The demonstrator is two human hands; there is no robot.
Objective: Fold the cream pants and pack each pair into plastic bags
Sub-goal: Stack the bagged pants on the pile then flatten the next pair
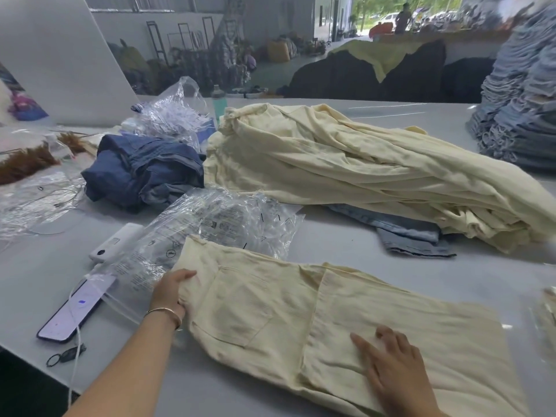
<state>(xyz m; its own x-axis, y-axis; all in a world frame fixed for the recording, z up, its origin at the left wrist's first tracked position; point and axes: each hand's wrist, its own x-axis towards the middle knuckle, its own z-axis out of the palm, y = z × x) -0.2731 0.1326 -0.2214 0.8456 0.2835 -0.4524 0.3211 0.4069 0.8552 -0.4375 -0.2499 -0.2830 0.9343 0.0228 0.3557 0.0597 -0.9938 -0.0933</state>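
Observation:
A folded pair of cream pants (301, 320) lies flat on the grey table in front of me, one leg laid over the seat. My left hand (171, 291) grips the waistband edge at the left. My right hand (394, 365) presses flat on the folded leg near the front. Clear plastic bags (210, 230) lie crumpled just behind the waistband, partly under it. A big heap of unfolded cream pants (361, 170) fills the middle of the table.
Blue garments (141, 170) lie bunched at the left. Denim (406, 230) pokes out from under the cream heap, and a tall denim stack (520, 94) stands at the right. A phone (72, 311), a white power bank (115, 242) and a cable lie near the table's left edge (30, 359).

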